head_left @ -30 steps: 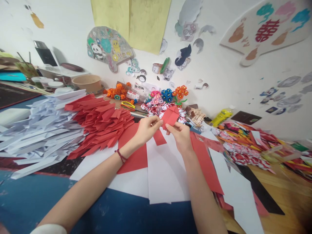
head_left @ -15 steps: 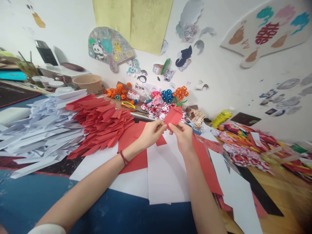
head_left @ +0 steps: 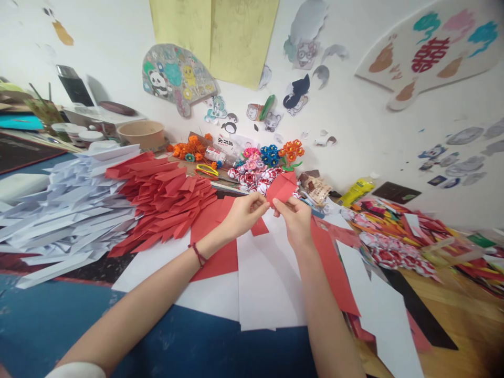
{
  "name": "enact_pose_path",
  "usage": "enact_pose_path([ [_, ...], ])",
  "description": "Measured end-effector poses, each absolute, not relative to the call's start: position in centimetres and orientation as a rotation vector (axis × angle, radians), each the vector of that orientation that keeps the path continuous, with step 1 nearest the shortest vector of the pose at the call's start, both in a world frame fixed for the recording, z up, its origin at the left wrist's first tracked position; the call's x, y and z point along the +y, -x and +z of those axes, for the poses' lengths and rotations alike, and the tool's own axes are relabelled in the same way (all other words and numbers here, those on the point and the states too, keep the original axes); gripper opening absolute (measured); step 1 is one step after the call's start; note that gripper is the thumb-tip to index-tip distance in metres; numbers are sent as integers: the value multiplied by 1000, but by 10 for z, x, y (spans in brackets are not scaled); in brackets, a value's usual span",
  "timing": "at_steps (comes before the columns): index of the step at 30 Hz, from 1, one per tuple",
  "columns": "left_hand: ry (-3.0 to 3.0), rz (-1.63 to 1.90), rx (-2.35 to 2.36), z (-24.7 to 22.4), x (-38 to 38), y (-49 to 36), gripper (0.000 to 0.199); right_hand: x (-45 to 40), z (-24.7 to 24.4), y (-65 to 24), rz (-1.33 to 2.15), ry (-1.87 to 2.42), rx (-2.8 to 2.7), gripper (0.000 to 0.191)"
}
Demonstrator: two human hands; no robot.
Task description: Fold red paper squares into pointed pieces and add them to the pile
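Observation:
A small piece of red paper (head_left: 282, 189) with creases is held up between my two hands, above the white sheets (head_left: 271, 273). My left hand (head_left: 247, 212) pinches its lower left edge, fingers closed. With thumb and fingers, my right hand (head_left: 295, 214) grips the lower right edge. The fingertips of both hands nearly meet at the bottom of the piece. Larger red sheets (head_left: 216, 257) lie under and beside my left wrist. To the left rises a pile of folded red paper pieces (head_left: 165, 191).
Folded white pieces (head_left: 74, 202) are heaped at the far left. Paper flowers (head_left: 255, 163) and a plastic bottle (head_left: 220, 156) lie along the wall. A yellow bottle (head_left: 358, 190) and colourful paper strips (head_left: 405, 226) are on the right. A tan bowl (head_left: 140, 134) stands at back left.
The red paper has shifted slightly in my fingers, and its upper part looks more bent. Both hands stay in nearly the same place.

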State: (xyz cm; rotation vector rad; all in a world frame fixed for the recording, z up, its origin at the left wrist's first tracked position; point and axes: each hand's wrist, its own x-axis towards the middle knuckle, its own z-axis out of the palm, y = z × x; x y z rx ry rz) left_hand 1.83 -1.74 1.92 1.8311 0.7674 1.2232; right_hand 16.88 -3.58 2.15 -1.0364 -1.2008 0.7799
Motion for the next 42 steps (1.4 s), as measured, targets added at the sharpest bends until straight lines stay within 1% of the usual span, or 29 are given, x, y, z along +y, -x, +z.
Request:
enact_pose_path([
  [7,-1741,1242,798,21,-17,-18,26,-37,20,-167,802,1030,-1242,22],
  [13,-1695,1277,851,17,-7,-14,25,-34,20,-179,963,1021,-1308,31],
  [15,-1735,1228,836,17,-4,-11,26,-33,21,-185,943,991,-1249,36],
  [17,-1798,1105,806,17,-3,-9,27,-31,21,-188,888,973,-1187,40],
  [19,-1815,1010,794,16,-4,-10,28,-29,20,-189,824,976,-1146,42],
  [24,-1787,1076,858,12,-2,-11,26,-24,13,-191,791,1030,-1092,37],
  [28,-1929,1154,955,10,8,-3,25,-22,7,-200,814,1214,-1139,37],
  [31,-2102,1091,964,12,17,5,27,-19,-1,-203,901,1280,-1309,36],
  [33,-2188,989,900,14,22,10,29,-17,-7,-201,954,1274,-1333,38],
  [35,-2248,889,881,14,25,14,25,-18,-13,-199,989,1262,-1320,38],
  [37,-2281,826,994,13,25,19,20,-22,-18,-199,1010,1259,-1410,37],
  [38,-2308,777,1035,11,23,20,18,-25,-20,-199,988,1279,-1486,36],
  [42,-2466,546,1018,0,9,21,10,-41,-28,-202,607,1398,-1685,20],
])
